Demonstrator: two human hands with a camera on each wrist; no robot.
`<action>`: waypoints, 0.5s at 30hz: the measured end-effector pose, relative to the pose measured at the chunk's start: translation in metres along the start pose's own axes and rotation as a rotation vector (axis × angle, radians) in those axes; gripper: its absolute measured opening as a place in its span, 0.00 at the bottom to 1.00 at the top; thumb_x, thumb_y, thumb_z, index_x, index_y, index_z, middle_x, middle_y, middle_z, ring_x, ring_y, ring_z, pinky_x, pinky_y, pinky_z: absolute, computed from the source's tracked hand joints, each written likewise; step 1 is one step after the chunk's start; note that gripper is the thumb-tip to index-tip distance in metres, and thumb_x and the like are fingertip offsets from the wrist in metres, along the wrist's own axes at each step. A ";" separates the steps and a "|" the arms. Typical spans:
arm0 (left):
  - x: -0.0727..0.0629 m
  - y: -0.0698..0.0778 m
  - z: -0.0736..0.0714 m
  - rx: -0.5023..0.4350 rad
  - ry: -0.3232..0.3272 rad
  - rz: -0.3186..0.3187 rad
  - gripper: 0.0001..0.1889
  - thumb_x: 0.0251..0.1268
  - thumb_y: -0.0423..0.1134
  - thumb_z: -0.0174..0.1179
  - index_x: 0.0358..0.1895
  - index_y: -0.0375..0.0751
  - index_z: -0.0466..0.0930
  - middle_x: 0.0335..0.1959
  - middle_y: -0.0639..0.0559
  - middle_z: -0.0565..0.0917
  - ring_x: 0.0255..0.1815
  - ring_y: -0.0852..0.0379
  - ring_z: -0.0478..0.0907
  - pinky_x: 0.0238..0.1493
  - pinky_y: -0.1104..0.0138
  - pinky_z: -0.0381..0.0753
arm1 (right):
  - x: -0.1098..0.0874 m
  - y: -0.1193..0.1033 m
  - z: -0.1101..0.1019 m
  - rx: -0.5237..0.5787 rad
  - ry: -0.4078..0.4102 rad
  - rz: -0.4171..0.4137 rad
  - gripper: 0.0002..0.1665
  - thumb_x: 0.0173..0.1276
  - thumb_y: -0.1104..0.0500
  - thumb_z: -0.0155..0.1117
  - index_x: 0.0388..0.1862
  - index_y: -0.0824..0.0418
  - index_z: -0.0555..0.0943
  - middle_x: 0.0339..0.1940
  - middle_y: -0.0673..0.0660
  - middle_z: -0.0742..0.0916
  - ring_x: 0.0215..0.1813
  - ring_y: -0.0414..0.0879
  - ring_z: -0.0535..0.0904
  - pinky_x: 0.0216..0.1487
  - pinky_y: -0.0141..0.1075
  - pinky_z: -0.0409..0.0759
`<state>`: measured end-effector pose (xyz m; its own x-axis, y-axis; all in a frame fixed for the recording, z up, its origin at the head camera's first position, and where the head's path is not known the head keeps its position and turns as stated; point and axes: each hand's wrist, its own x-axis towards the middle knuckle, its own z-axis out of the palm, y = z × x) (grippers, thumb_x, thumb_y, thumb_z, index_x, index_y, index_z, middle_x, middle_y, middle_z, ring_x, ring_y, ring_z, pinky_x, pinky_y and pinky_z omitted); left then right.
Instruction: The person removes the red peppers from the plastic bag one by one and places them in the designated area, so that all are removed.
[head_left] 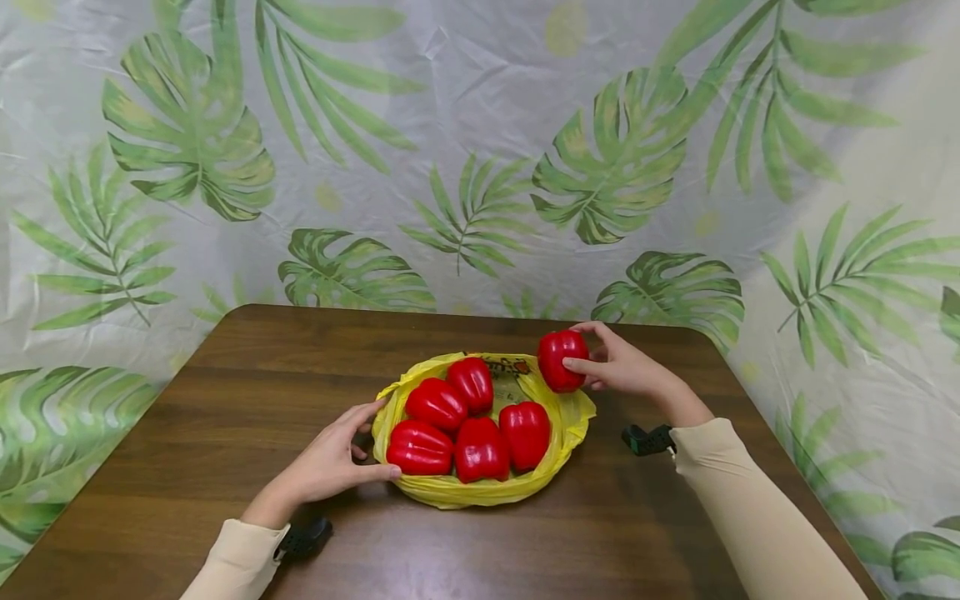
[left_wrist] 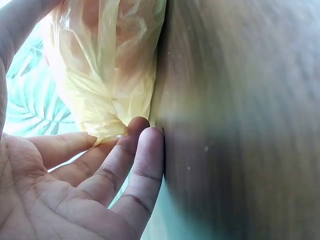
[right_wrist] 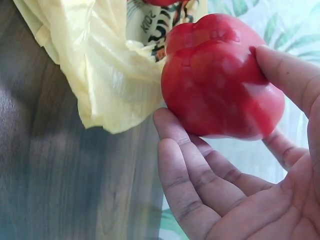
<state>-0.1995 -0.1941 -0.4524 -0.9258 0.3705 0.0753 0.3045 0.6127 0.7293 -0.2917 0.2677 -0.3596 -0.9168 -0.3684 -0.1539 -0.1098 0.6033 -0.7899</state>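
Observation:
A yellow plastic bag (head_left: pixel 480 493), its rim rolled open, sits on the table with several red bell peppers (head_left: pixel 482 450) inside. My right hand (head_left: pixel 618 362) holds another red bell pepper (head_left: pixel 562 360) above the bag's far right rim. In the right wrist view, thumb and fingers grip this glossy bell pepper (right_wrist: pixel 220 80) from its sides. On the bag's left side rests my left hand (head_left: pixel 333 454), thumb and index finger spread along the rim. The left wrist view shows its fairly straight fingers (left_wrist: pixel 150 155) against the outside of the bag (left_wrist: pixel 112 60), low near the tabletop.
The brown wooden table (head_left: pixel 300 358) ends at a back edge in front of a hanging leaf-print cloth (head_left: pixel 480 125). Dark straps (head_left: pixel 303 539) sit at both wrists. Printed lettering (right_wrist: pixel 155 30) shows inside the bag.

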 end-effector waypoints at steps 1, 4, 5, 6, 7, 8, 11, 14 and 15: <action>0.000 0.000 -0.001 0.002 0.004 -0.005 0.55 0.57 0.56 0.81 0.84 0.40 0.62 0.77 0.35 0.72 0.55 0.50 0.82 0.46 0.68 0.86 | -0.001 0.000 -0.001 -0.003 0.003 0.000 0.46 0.81 0.48 0.66 0.85 0.61 0.53 0.64 0.77 0.83 0.49 0.58 0.91 0.55 0.50 0.89; -0.001 -0.001 -0.003 0.001 0.018 -0.005 0.55 0.57 0.56 0.81 0.83 0.39 0.63 0.76 0.34 0.72 0.55 0.49 0.81 0.45 0.68 0.86 | -0.002 0.002 -0.006 -0.009 0.012 0.003 0.47 0.81 0.48 0.65 0.86 0.61 0.52 0.65 0.77 0.82 0.48 0.55 0.91 0.54 0.48 0.89; -0.001 -0.002 -0.003 0.001 0.025 -0.006 0.55 0.57 0.55 0.81 0.83 0.39 0.63 0.76 0.34 0.72 0.55 0.48 0.81 0.45 0.68 0.86 | -0.002 0.003 -0.008 -0.007 0.013 0.004 0.48 0.81 0.48 0.65 0.87 0.61 0.52 0.66 0.78 0.82 0.48 0.55 0.91 0.54 0.48 0.89; -0.001 -0.002 -0.004 0.002 0.030 -0.005 0.55 0.57 0.55 0.81 0.83 0.39 0.63 0.76 0.34 0.72 0.56 0.48 0.81 0.45 0.68 0.86 | -0.002 0.005 -0.009 -0.001 0.019 0.009 0.48 0.81 0.48 0.65 0.87 0.61 0.52 0.66 0.78 0.82 0.49 0.55 0.91 0.54 0.47 0.89; -0.001 -0.002 -0.004 0.003 0.035 -0.006 0.55 0.56 0.55 0.82 0.83 0.39 0.63 0.76 0.34 0.72 0.56 0.47 0.81 0.45 0.68 0.86 | -0.002 0.007 -0.012 0.011 0.021 0.014 0.48 0.81 0.48 0.65 0.87 0.61 0.52 0.66 0.78 0.81 0.48 0.55 0.90 0.54 0.47 0.89; -0.001 -0.002 -0.004 0.002 0.038 -0.006 0.55 0.56 0.55 0.82 0.83 0.39 0.63 0.76 0.35 0.72 0.57 0.46 0.80 0.45 0.68 0.86 | -0.003 0.009 -0.014 0.024 0.025 0.022 0.48 0.81 0.48 0.65 0.87 0.61 0.52 0.66 0.78 0.81 0.48 0.56 0.90 0.53 0.46 0.89; 0.000 -0.003 -0.004 0.007 0.037 0.002 0.54 0.57 0.56 0.81 0.83 0.40 0.63 0.76 0.35 0.72 0.58 0.46 0.80 0.45 0.68 0.86 | -0.006 0.017 -0.021 0.054 0.040 0.043 0.47 0.82 0.49 0.64 0.87 0.62 0.50 0.66 0.79 0.81 0.45 0.54 0.89 0.49 0.42 0.89; -0.001 -0.003 -0.003 0.014 0.032 0.011 0.53 0.58 0.56 0.81 0.83 0.40 0.63 0.76 0.35 0.73 0.59 0.45 0.80 0.45 0.68 0.86 | -0.009 0.026 -0.027 0.060 0.053 0.068 0.47 0.83 0.50 0.63 0.86 0.63 0.49 0.65 0.79 0.80 0.42 0.50 0.88 0.46 0.39 0.89; -0.001 -0.003 -0.003 0.016 0.030 0.016 0.53 0.58 0.56 0.80 0.83 0.41 0.64 0.76 0.35 0.73 0.59 0.45 0.80 0.45 0.68 0.86 | -0.010 0.029 -0.028 0.055 0.055 0.073 0.47 0.83 0.50 0.63 0.86 0.63 0.49 0.65 0.80 0.80 0.41 0.49 0.88 0.46 0.38 0.89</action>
<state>-0.2004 -0.1982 -0.4530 -0.9270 0.3594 0.1074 0.3227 0.6182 0.7167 -0.2962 0.3090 -0.3638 -0.9414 -0.2848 -0.1805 -0.0222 0.5866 -0.8096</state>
